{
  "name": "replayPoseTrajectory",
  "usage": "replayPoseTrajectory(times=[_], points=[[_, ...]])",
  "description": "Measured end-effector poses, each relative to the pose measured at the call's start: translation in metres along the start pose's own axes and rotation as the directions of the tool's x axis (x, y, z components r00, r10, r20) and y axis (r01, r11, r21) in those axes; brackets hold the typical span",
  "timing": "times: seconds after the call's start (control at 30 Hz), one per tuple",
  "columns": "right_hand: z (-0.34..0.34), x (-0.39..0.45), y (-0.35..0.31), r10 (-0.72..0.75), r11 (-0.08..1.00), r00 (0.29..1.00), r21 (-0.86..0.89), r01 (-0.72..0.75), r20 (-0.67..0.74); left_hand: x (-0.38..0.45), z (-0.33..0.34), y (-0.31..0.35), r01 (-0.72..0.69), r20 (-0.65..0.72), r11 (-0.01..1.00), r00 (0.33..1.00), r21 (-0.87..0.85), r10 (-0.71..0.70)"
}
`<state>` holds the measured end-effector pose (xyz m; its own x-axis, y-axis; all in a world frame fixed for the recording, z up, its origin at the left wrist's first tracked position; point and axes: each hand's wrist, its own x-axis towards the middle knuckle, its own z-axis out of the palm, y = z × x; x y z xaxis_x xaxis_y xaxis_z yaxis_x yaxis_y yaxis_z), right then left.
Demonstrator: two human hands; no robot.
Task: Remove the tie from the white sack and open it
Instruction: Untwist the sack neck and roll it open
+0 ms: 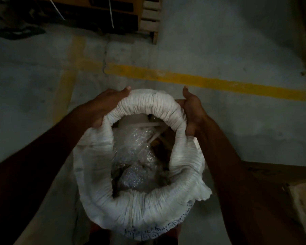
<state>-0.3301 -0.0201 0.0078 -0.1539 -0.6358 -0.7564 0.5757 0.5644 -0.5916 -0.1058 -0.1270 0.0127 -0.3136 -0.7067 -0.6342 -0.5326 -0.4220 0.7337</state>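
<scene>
The grey concrete floor (pixel 219 50) fills most of the view, crossed by a painted yellow line (pixel 201 82) that runs from the middle toward the right edge, with a fainter yellow stripe meeting it at the left. On this floor, at the bottom centre, stands the white woven sack (pixel 145 207), its mouth wide open and its top rolled down into a thick, ribbed ring of bunched fabric. Dark printed lettering shows on the sack's near side below the roll, too small and creased to read. No tie can be made out on it.

Inside the mouth lies crinkled clear plastic wrapping (pixel 134 156) and a few pale strips, with brownish shapes behind that are too dim to identify.

A wooden pallet (pixel 150 16) with dark goods sits at the floor's far edge, largely in shadow. A brown cardboard box (pixel 300 195) is cut off by the right edge.

The left hand (pixel 108 105) grips the far-left part of the rolled rim, fingers curled under the fabric and hidden by it. The right hand (pixel 193 112) holds the far-right part, thumb up, fingers closed on the roll.
</scene>
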Motion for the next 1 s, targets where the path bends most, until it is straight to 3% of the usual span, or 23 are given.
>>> replayPoseTrajectory(times=[0.07,0.13,0.2,0.27,0.37,0.43,0.53,0.6,0.67,0.73,0.8,0.9,1.0], points=[[0.001,-0.001,0.003,0.031,1.000,0.999,0.008,-0.031,-0.013,0.000,0.003,-0.007,0.030,0.003,0.998,1.000,-0.046,-0.030],[0.006,0.000,0.010,-0.003,1.000,0.997,-0.008,0.002,-0.079,-0.003,0.009,-0.017,-0.032,-0.023,0.988,0.999,-0.150,0.029],[0.017,-0.007,0.019,-0.188,0.969,0.958,-0.200,0.145,-0.217,-0.011,0.017,-0.028,-0.171,-0.100,0.977,0.982,-0.127,0.159],[0.025,-0.018,0.036,-0.477,0.790,0.809,-0.570,0.225,-0.342,-0.020,0.029,-0.043,-0.281,-0.234,0.960,0.932,0.013,0.276],[0.027,-0.039,0.078,-0.751,0.517,0.558,-0.840,0.163,-0.354,-0.049,0.054,-0.073,-0.355,-0.443,0.897,0.781,0.264,0.440],[0.028,-0.051,0.106,-0.777,0.444,0.483,-0.896,-0.035,-0.404,-0.074,0.078,-0.100,-0.185,-0.586,0.890,0.694,0.417,0.419],[0.025,-0.062,0.153,-0.767,0.405,0.430,-0.879,-0.250,-0.476,-0.104,0.111,-0.137,0.138,-0.666,0.923,0.730,0.360,0.150],[0.024,-0.062,0.175,-0.762,0.426,0.413,-0.866,-0.261,-0.499,-0.104,0.123,-0.154,0.200,-0.656,0.909,0.748,0.366,0.099],[0.024,-0.058,0.182,-0.757,0.496,0.391,-0.850,-0.176,-0.523,-0.095,0.126,-0.157,0.180,-0.675,0.917,0.728,0.356,0.119],[0.024,-0.055,0.176,-0.724,0.605,0.400,-0.796,-0.022,-0.562,-0.091,0.124,-0.147,0.081,-0.707,0.967,0.697,0.240,0.117],[0.022,-0.058,0.167,-0.687,0.679,0.417,-0.730,0.079,-0.595,-0.094,0.119,-0.139,-0.042,-0.697,0.991,0.707,0.128,0.120],[0.015,-0.066,0.158,-0.678,0.715,0.474,-0.653,0.250,-0.561,-0.100,0.098,-0.138,-0.175,-0.651,0.978,0.730,0.116,0.207],[0.001,-0.066,0.149,-0.492,0.862,0.655,-0.428,0.273,-0.574,-0.104,0.063,-0.135,-0.209,-0.445,0.972,0.864,0.110,0.236]])
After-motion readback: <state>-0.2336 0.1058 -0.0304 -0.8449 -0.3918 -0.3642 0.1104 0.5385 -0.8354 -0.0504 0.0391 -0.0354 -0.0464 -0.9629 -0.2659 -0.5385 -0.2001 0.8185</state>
